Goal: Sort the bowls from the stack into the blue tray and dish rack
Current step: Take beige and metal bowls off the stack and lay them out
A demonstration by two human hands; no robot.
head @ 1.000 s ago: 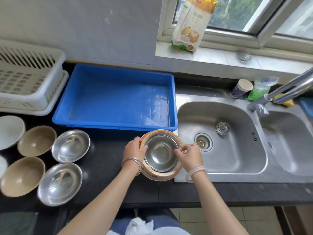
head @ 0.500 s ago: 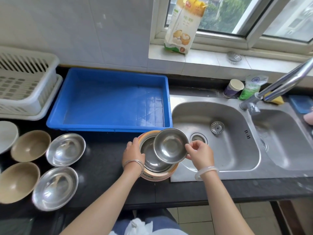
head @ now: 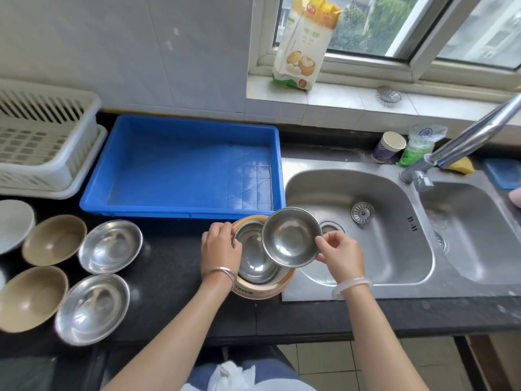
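since the frame a second ago, a small steel bowl (head: 291,240) has been lifted out of the stack (head: 260,258) and carried a little to the right, over the sink's (head: 363,289) near edge. it is pinched at its right rim by the right hand (head: 339,252), thumb and fingers closed narrowly on the metal, tilted so its inside faces up. the left hand (head: 221,245) is kept curled on the stack's left rim, likely so the nested bowls below are held down while the top one is freed. the stack is set on the dark counter (head: 169,263), just in front of the blue tray (head: 180,213), which holds nothing yet. the rack (head: 42,142) is stood well apart at far left, also without bowls.
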